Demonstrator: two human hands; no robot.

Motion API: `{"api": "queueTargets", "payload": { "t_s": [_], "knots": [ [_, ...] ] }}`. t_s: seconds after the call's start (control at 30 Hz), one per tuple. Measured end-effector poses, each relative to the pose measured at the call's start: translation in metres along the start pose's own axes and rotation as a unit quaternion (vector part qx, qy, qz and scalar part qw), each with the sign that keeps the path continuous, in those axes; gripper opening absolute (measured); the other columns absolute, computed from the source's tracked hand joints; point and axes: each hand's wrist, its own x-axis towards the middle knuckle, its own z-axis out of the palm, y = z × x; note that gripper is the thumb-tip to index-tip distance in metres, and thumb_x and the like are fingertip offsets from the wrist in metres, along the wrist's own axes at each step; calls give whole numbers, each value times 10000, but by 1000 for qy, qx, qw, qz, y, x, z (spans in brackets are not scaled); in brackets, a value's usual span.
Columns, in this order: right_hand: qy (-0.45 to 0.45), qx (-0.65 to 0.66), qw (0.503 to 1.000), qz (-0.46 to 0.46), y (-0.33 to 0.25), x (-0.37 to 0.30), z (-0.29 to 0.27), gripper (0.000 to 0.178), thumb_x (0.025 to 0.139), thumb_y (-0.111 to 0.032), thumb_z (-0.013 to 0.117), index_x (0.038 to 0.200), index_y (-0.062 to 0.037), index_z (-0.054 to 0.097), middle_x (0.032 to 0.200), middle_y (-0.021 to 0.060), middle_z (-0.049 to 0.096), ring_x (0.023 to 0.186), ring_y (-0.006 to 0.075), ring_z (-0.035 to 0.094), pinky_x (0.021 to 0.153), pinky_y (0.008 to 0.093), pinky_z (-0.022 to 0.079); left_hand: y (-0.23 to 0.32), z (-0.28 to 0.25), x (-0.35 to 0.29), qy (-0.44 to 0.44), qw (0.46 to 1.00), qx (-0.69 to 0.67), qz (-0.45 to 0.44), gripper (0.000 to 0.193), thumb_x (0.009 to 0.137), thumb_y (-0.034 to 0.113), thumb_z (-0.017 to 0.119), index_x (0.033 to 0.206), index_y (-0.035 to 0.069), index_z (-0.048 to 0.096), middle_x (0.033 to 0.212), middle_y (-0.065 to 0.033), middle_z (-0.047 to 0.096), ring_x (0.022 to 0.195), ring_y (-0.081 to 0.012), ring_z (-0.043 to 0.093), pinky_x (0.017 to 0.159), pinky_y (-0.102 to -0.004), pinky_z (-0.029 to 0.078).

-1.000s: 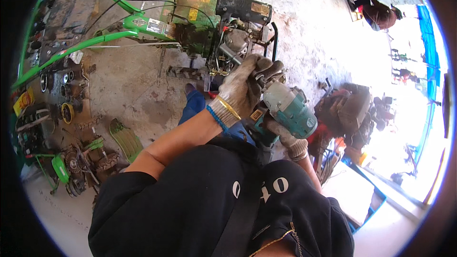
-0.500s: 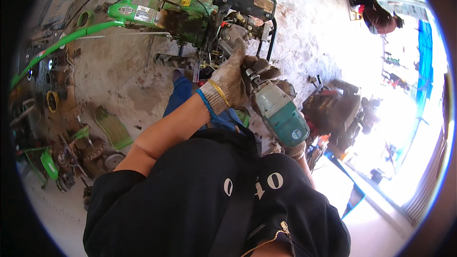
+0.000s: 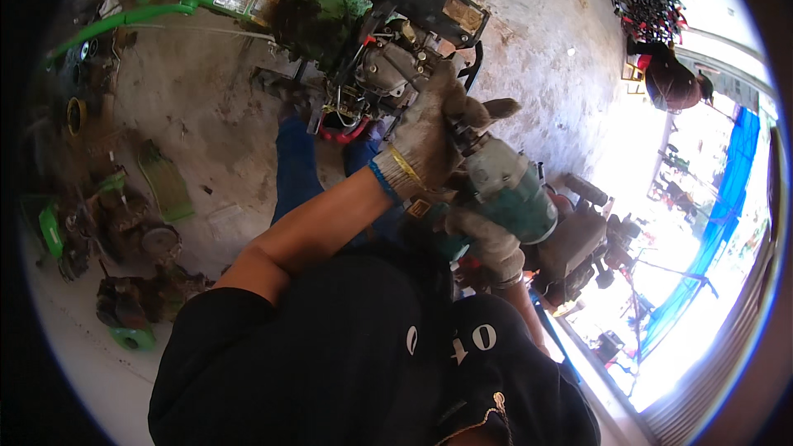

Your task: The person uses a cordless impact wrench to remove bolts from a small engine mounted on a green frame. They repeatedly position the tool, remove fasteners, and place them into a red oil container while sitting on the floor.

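Observation:
Both my hands wear dirty knit work gloves. A teal and grey impact wrench (image 3: 516,194) is tilted in front of my body, its nose toward the far left. My right hand (image 3: 487,239) is wrapped round its handle, partly hidden below the motor housing. My left hand (image 3: 425,136) is closed about the nose end, one finger sticking out; whether a socket sits inside cannot be made out. Just beyond my left hand is a small engine (image 3: 392,66) with a grey metal housing, mounted on a green machine (image 3: 318,12) under a black guard (image 3: 425,0).
Another dark engine (image 3: 574,239) stands to my right. Several machine parts (image 3: 140,231) and a green panel (image 3: 165,182) lie on the concrete floor at left. A green handlebar (image 3: 124,21) reaches across the far left. A person (image 3: 673,78) is at the far right, near a blue tarp (image 3: 735,173).
My view has shifted, and the wrench and both hands sit further right in it. The wrench has turned, so its handle and my right hand's grip show more.

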Motion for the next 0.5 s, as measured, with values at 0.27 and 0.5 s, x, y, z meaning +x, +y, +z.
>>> {"api": "queueTargets", "payload": {
  "t_s": [0.27, 0.5],
  "knots": [
    [90, -453, 849, -257, 25, 24, -39, 219, 866, -98, 661, 1056, 9, 686, 959, 78, 686, 863, 204, 670, 741, 313, 540, -16, 3, 26, 156, 986, 15, -57, 576, 880, 686, 541, 751, 126, 507, 692, -20, 564, 919, -261, 667, 781, -389, 536],
    [60, -595, 746, -293, 6, 39, -88, 520, 769, -241, 772, 1212, -19, 618, 1076, 106, 689, 940, 255, 679, 830, 355, 536, -17, -12, 31, 80, 995, -44, -27, 512, 865, 635, 609, 1009, 149, 534, 893, -34, 642, 1045, -336, 646, 896, -532, 534]
  ]
}}
